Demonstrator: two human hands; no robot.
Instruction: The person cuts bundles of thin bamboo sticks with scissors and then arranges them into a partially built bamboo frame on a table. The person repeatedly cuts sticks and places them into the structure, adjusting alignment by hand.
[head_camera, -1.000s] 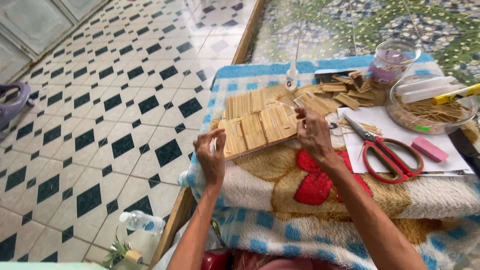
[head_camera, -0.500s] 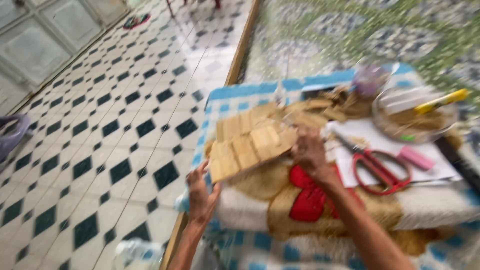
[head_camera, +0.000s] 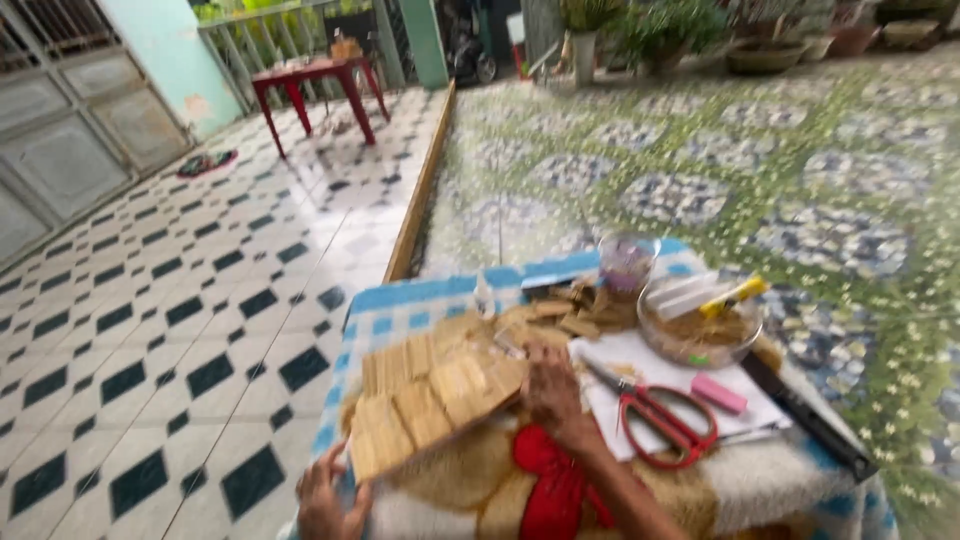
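A flat panel of glued wooden sticks is held tilted over the bench, w/ a blanket spread on it. Left hand is closed on the panel's near-left corner; right hand is laid flat on its right edge, fingers spread, nothing clasped. Red-handled scissors lie on white paper just right of that hand, a pink eraser beside them. Loose stick pieces are piled behind the panel, nr a clear bowl.
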